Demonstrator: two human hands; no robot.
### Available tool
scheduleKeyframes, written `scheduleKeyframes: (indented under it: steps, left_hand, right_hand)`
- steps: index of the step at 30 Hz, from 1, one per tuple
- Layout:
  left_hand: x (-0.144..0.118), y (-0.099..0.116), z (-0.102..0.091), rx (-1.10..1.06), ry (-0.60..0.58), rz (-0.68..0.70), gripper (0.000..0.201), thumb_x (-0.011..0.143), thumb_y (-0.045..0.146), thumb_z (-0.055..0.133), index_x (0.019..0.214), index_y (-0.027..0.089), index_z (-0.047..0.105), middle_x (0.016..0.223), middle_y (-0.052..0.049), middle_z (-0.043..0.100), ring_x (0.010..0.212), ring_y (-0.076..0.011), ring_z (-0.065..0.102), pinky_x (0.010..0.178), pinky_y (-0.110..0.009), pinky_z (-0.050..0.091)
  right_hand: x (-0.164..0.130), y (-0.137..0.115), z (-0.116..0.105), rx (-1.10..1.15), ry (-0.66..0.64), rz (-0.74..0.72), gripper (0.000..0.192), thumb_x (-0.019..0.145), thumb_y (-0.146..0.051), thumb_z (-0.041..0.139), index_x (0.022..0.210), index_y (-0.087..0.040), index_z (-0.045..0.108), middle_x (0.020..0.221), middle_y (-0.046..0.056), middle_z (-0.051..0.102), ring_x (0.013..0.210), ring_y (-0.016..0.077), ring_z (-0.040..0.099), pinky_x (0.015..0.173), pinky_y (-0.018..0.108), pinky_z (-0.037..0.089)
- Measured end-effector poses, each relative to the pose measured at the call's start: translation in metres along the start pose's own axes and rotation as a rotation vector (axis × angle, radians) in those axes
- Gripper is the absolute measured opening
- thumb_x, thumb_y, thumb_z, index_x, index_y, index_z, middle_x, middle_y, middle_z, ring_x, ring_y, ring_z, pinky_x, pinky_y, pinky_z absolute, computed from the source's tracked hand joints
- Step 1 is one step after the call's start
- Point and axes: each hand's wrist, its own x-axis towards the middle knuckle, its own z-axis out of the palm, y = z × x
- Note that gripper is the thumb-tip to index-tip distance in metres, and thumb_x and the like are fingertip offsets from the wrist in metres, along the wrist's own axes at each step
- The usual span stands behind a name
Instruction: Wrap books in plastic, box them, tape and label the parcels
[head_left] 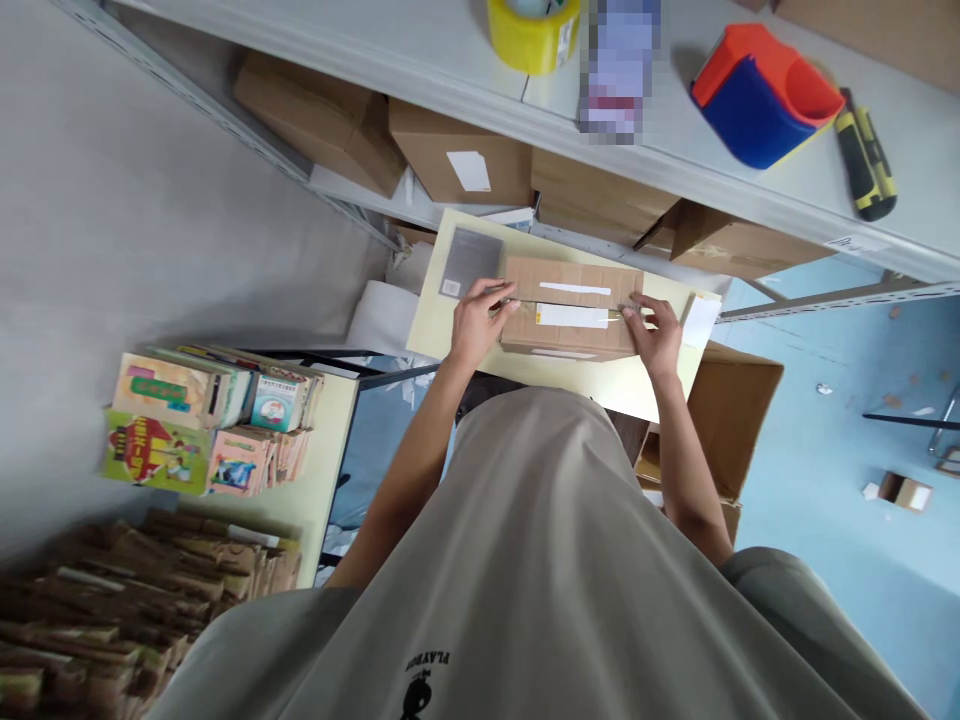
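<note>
A flat brown cardboard box with white labels lies on a pale yellow table in front of me. My left hand presses on the box's left end, fingers over its top seam. My right hand rests on the box's right end, fingers at the same seam. A thin strip of tape seems to run along the seam between the hands. A grey bag lies on the table just left of the box.
A metal shelf above holds a yellow tape roll, a red and blue tape dispenser and a yellow-black utility knife. Cardboard boxes sit on the lower shelf. Stacked books lie left; an open carton stands right.
</note>
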Motion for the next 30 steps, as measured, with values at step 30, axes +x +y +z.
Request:
scheduleKeyframes:
  steps: [30]
  left_hand:
    - [-0.048, -0.022, 0.055, 0.045, -0.051, -0.052, 0.032, 0.123, 0.035, 0.064, 0.139, 0.026, 0.090, 0.147, -0.014, 0.085, 0.144, -0.0280, 0.083, 0.130, -0.047, 0.066]
  right_hand:
    - [-0.068, 0.043, 0.023, -0.083, 0.021, 0.047, 0.077, 0.113, -0.089, 0.057, 0.141, -0.025, 0.087, 0.140, 0.018, 0.083, 0.114, 0.0325, 0.086, 0.095, 0.053, 0.082]
